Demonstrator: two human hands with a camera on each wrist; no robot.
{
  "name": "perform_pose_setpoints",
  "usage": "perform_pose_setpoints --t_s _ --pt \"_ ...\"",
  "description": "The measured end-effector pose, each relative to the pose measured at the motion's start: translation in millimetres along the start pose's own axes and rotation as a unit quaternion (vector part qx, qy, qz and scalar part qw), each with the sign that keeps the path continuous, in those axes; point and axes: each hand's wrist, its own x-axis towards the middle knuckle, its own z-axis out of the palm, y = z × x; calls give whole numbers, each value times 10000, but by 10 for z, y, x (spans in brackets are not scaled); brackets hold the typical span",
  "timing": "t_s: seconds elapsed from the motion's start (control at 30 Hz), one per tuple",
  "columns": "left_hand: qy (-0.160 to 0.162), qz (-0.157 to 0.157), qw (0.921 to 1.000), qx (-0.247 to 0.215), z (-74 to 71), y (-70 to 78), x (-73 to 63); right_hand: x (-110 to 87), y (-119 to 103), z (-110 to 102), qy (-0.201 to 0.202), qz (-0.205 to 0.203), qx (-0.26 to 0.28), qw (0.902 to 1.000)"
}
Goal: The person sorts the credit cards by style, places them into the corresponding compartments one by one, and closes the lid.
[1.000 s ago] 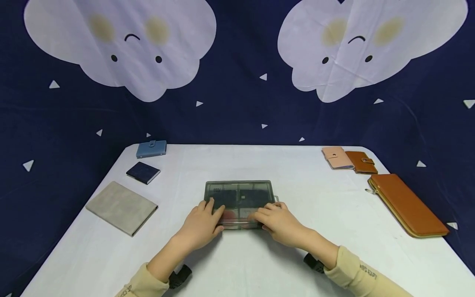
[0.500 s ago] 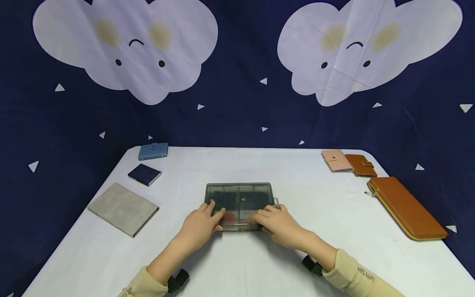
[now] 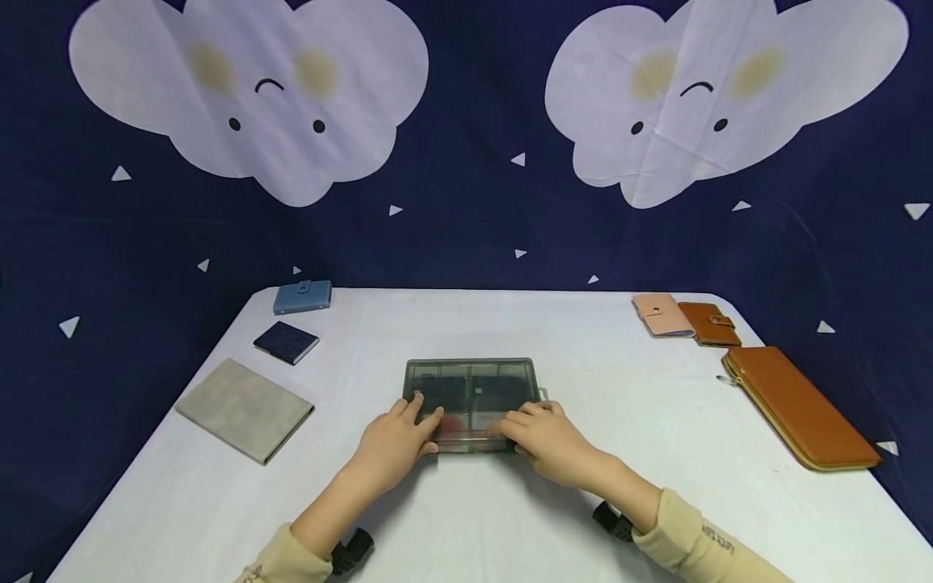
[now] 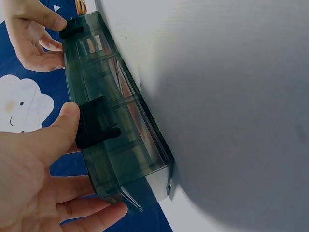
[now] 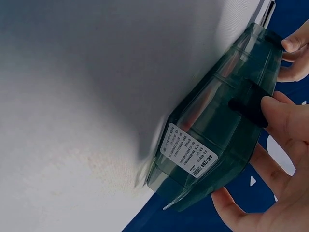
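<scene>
A flat translucent green-grey plastic storage box (image 3: 474,374) lies on the white table in the head view, its lid down. Dark contents and something reddish show dimly through the lid. My left hand (image 3: 389,445) holds the box's near left corner; in the left wrist view its thumb is at a black latch (image 4: 91,130), with the fingers along the lid and end. At the near right, my right hand (image 3: 550,443) holds the box, thumb at the other black latch (image 5: 252,105) in the right wrist view. A printed white label (image 5: 189,151) is on the box's side.
On the left lie a grey folder-like cover (image 3: 246,410), a small dark blue booklet (image 3: 286,342) and a blue card holder (image 3: 302,296). On the right are a pink card holder (image 3: 662,314), a brown one (image 3: 710,324) and a long brown zip wallet (image 3: 802,409).
The head view has shifted slightly. Both hands stay on the storage box, and the box keeps its place on the table with its lid down.
</scene>
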Motion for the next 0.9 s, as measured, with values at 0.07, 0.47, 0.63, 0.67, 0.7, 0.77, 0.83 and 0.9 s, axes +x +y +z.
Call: perform_pose_setpoints --t_s 0.07,0.47,0.63,0.67,0.7,0.77,0.83,0.9 --pt "10 -12 10000 3 9 1 1 -2 1 0 36 12 -1 10000" --pt "-317 -466 9912 -1194 14 -145 -75 -131 172 -143 386 364 144 9985" --pt "158 -903 9891 -1152 -9 -468 -109 -250 539 -225 1215 1577 -816 9766" --pt "193 -999 9886 -1112 -9 -535 -106 -270 620 -237 1216 1864 -909 9707" --pt "168 -1091 9881 -1075 -6 -598 -104 -287 693 -247 1161 2129 -954 9654" --pt "103 -1221 9872 -1026 6 -699 -97 -314 814 -259 995 2516 -922 9583" --pt "-3 -1323 9857 -1047 20 -760 -96 -331 895 -260 848 2741 -835 9543" --pt "-60 -1366 9849 -1060 34 -788 -98 -342 932 -262 760 2849 -744 9527"
